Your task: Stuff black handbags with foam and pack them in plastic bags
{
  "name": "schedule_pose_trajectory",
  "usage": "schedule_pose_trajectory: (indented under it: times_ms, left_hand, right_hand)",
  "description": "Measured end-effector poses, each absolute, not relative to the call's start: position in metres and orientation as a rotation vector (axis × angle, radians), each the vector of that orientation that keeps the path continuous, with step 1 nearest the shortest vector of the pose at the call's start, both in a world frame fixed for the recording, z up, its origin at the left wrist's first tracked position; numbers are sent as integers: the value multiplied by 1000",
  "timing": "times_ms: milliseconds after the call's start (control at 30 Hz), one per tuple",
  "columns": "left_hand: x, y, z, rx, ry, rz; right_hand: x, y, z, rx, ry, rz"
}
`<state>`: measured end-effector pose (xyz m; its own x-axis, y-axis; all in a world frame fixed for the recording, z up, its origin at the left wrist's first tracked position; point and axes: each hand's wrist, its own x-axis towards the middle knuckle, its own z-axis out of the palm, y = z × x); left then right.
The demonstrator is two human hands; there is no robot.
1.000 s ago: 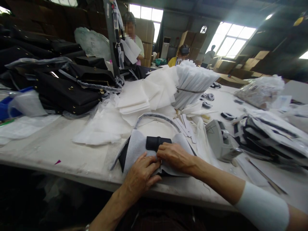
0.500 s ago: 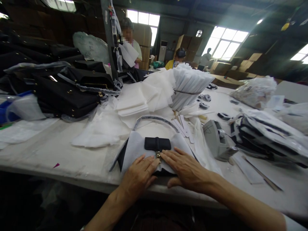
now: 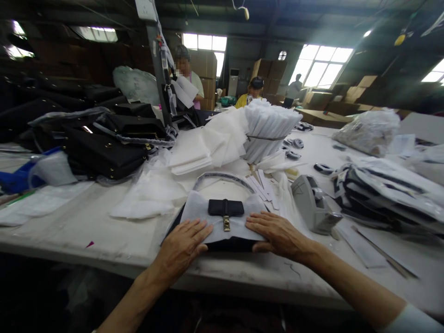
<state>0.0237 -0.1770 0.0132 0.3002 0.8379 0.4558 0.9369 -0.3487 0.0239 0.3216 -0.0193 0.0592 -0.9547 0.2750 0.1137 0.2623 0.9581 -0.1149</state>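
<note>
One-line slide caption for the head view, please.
Bare left hand and right hand rest on thin white sheeting over a black handbag, flanking its gold-coloured rectangular clasp.

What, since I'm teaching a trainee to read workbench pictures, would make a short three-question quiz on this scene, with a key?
1. Multiple choice: what colour is the clasp between the hands? a) red, b) gold, c) blue
2. True or false: fingers of both the left hand and the right hand rest on the white sheet.
3. Fill in "near" or "far": seen from the wearer, the handle arches at the ____ side of the bag.

Key: 1. b; 2. true; 3. far.
</note>
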Motion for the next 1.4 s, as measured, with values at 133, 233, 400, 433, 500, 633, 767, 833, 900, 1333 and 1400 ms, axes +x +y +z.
schedule_pose_trajectory:
  times_ms: [133, 233, 400, 433, 500, 633, 767, 833, 900, 1333, 1400]
  left_hand:
    - [11, -175, 37, -2485, -1633, -613]
    - [0, -171, 35, -2522, -1592, -715]
    - [-12, -169, 17, -2554, -1526, -776]
    - [-10, -171, 18, -2562, -1548, -744]
    - [2, -178, 28, -2560, -1636, -632]
    - [42, -185, 58, -2483, -1836, -275]
    - [61, -169, 79, -2482, -1888, -134]
    - [56, -158, 85, -2572, -1971, -172]
    - [48, -147, 89, -2605, -2126, -211]
    - [14, -104, 98, -2625, -2325, -131]
    - [14, -105, 93, -2611, -2303, -137]
  right_hand:
    - [320, -20, 78, -461, -2981, 315]
    - [322, -15, 78, -491, -2920, 485]
    - [328, -13, 72, -455, -2918, 472]
    - [329, -16, 73, -450, -2953, 423]
    - [328, -23, 79, -439, -3020, 303]
    - [316, -45, 94, -500, -3055, 74]
    - [295, -60, 106, -805, -3065, 149]
    - [285, -62, 111, -851, -3098, 223]
    - [275, -61, 117, -880, -3154, 210]
    - [240, -28, 108, -1291, -3101, 46]
    - [245, -34, 95, -1319, -3024, -57]
